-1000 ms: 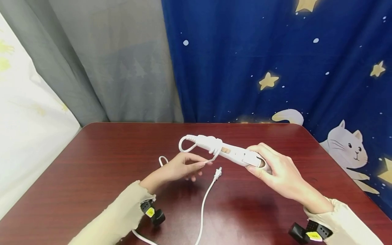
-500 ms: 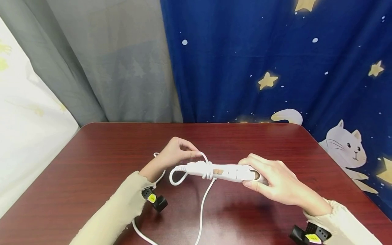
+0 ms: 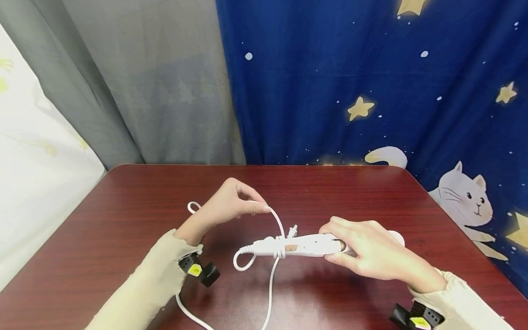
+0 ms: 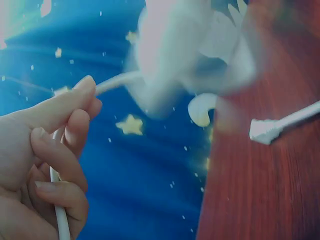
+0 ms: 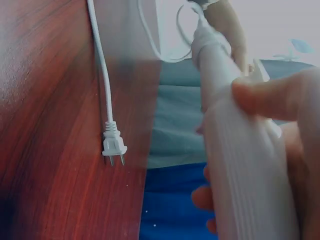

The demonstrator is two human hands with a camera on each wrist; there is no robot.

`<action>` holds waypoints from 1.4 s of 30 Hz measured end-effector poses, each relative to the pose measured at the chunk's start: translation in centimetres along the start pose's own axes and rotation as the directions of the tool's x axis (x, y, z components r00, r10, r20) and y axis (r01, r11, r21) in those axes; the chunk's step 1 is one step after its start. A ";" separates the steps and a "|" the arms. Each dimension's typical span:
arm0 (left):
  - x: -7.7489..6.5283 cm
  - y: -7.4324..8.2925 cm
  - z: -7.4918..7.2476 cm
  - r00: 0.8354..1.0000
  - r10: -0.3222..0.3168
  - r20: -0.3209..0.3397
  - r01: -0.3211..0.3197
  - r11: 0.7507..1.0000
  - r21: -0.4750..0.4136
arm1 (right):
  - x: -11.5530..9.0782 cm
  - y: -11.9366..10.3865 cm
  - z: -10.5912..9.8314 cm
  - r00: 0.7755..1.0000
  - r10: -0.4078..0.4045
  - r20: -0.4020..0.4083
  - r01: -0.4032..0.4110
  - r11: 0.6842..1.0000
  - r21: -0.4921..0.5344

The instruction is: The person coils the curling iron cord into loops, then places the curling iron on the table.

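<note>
My right hand (image 3: 371, 250) grips a white hair straightener (image 3: 311, 246) by its right part, held level above the table. A white power cord (image 3: 277, 220) loops out of its left end and winds in several turns around the body. My left hand (image 3: 231, 204) pinches the cord between thumb and fingertips, up and left of those turns. In the left wrist view the cord also runs down through the curled fingers (image 4: 65, 195), and the straightener is blurred. The cord's two-pin plug (image 5: 115, 145) lies on the table, partly behind the straightener in the head view.
A dark red wooden table (image 3: 136, 220) spans the work area. Behind it hang a grey curtain (image 3: 173, 91) and a blue one with stars (image 3: 305, 82). The loose cord runs toward the table's front. Each wrist carries a small black camera (image 3: 208, 274).
My left hand has carried the cord over the straightener from the near side to the far side. My right hand has lowered the straightener and turned it level.
</note>
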State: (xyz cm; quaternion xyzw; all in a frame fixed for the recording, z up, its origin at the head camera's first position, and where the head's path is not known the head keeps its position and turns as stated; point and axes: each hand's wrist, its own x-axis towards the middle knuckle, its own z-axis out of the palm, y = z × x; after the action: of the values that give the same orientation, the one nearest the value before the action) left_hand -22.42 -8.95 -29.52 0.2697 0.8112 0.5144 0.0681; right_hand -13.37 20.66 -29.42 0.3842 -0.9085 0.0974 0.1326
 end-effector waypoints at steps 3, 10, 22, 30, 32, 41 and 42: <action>-0.6 1.0 0.2 1.000 -0.007 -0.001 0.007 1.000 0.013 | 0.2 -0.1 0.2 1.000 0.027 0.003 -0.027 0.998 -0.052; -2.0 2.2 1.2 0.999 0.021 -0.028 -0.022 0.998 -0.065 | 0.7 0.3 0.6 0.984 0.162 -0.069 -0.169 0.979 -0.115; -3.5 0.8 4.0 0.993 0.110 0.045 -0.103 0.986 -0.132 | 1.1 0.0 1.1 0.908 0.360 -0.217 -0.373 0.928 -0.022; -4.0 -0.5 3.7 0.975 0.218 0.052 -0.204 0.958 -0.201 | 1.2 0.8 0.1 0.875 0.374 -0.308 -0.389 0.921 0.016; -4.0 -0.8 3.6 0.970 0.239 0.038 -0.228 0.954 -0.197 | 1.2 1.1 -0.4 0.860 0.393 -0.327 -0.406 0.913 0.031; -4.4 -2.2 2.9 0.983 0.179 0.052 -0.168 0.972 -0.163 | 0.9 2.7 -2.3 0.778 0.517 -0.356 -0.496 0.854 0.157; -4.3 -2.3 2.9 0.984 0.172 0.056 -0.162 0.975 -0.151 | 0.9 2.8 -2.4 0.775 0.524 -0.353 -0.499 0.851 0.166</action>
State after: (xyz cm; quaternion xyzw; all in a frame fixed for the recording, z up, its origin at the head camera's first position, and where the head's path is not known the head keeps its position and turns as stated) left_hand -18.52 -9.63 -33.59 0.3487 0.7430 0.5667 0.0723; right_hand -15.58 22.62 -27.10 0.1001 -0.9306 0.2319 0.2648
